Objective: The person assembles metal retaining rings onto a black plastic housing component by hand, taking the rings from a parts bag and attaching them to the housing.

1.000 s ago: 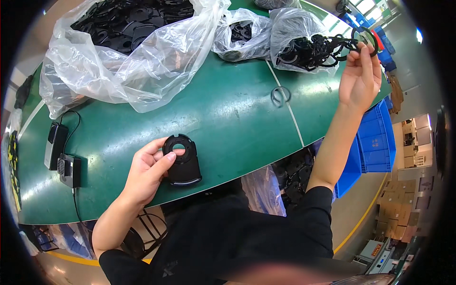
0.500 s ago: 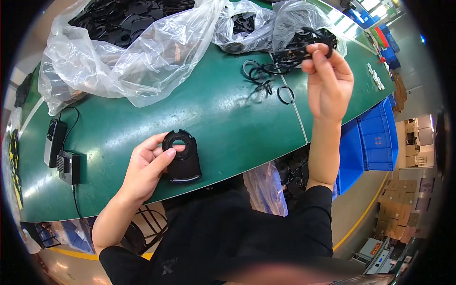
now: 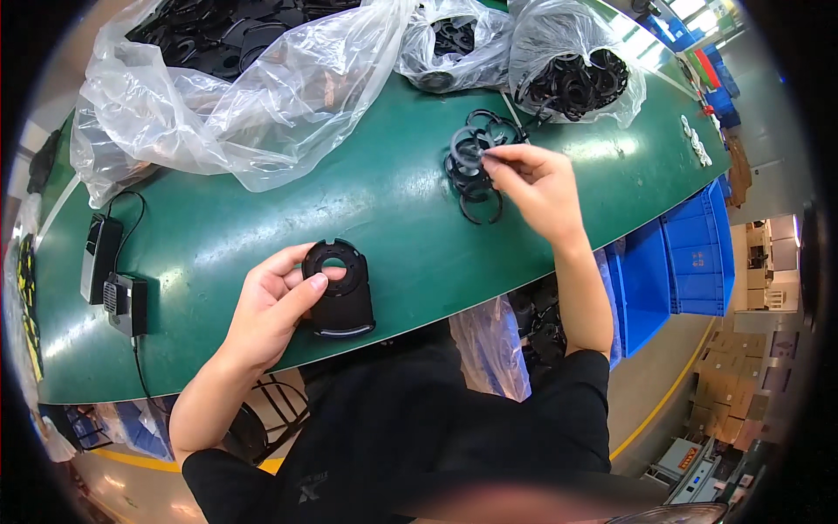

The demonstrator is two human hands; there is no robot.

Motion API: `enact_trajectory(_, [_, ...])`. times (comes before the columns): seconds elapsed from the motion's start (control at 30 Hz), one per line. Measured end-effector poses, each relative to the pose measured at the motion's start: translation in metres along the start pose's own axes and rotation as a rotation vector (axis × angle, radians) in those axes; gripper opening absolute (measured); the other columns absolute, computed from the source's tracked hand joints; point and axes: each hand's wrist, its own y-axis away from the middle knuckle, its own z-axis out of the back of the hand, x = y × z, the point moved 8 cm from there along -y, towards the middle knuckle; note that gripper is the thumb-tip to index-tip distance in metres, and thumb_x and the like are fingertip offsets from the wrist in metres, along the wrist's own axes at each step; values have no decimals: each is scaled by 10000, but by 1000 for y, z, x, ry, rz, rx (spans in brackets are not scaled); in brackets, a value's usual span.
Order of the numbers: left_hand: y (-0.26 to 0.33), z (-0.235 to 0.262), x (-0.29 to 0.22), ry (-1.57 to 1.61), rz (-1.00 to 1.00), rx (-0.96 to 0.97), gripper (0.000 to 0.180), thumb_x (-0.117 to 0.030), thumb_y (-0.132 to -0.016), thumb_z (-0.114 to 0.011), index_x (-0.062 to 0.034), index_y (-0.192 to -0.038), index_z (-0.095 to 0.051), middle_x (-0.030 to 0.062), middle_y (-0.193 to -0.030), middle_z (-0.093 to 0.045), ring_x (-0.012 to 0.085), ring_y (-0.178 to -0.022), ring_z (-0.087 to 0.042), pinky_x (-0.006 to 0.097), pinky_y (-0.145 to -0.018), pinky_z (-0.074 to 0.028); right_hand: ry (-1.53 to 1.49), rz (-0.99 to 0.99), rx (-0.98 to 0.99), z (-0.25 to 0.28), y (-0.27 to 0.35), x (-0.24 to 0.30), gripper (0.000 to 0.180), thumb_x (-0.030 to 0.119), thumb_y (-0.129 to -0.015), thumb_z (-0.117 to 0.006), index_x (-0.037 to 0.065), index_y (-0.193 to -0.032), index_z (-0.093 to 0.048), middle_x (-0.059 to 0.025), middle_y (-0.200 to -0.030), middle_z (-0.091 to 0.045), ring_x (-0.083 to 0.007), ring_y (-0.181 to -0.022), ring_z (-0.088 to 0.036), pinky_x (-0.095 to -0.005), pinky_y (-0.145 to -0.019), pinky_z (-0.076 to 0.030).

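Worktop (image 3: 393,218): smooth green surface, semi-gloss, with pale streaks of reflected light. Round-holed cover plate (image 3: 343,310): black, plastic-looking, matt, with a shinier lower edge. Rings (image 3: 467,166): dark, plastic or rubber, cannot tell which; slight sheen. Large bag (image 3: 288,140): clear plastic film, crinkled, glossy. Flat parts (image 3: 223,48) within: black, plastic-looking, smooth. Crate (image 3: 697,249): blue plastic, satin. Stacked boxes (image 3: 724,384): brown cardboard, matt. T-shirt (image 3: 401,419): black cloth, matt.

A black short-sleeved shirt (image 3: 401,428) bears a small grey chest mark (image 3: 308,494).
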Motion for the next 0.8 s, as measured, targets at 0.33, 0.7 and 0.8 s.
enact_trajectory(0.33, [0, -1, 0, -7, 8, -8, 348, -79, -879, -544, 25, -1199, -456, 95, -1033, -625, 107, -882, -600, 237, -764, -481, 662, 275, 107, -15, 29, 34, 245, 82, -724, -653, 42, -964, -624, -151, -1088, -565, -328, -895, -574, -380, -780, -474])
enact_trajectory(0.7, [-1, -2, 2, -30, 17, -9, 332, -78, -875, -544, 14, -1185, -471, 84, -1023, -630, 101, -882, -598, 225, -740, -475, 802, 224, -389, 60, -25, 21, 262, 229, -722, -722, 3, -840, -664, -113, -645, -600, -230, -541, -561, -329, -549, -459])
enact_trajectory(0.8, [-2, -1, 1, -5, 7, -5, 337, -79, -872, -548, 16, -1187, -469, 89, -1026, -629, 107, -889, -597, 228, -750, -475, 896, 310, -396, 57, -38, 12, 272, 244, -727, -713, -10, -807, -658, -124, -610, -580, -283, -548, -546, -356, -561, -458])
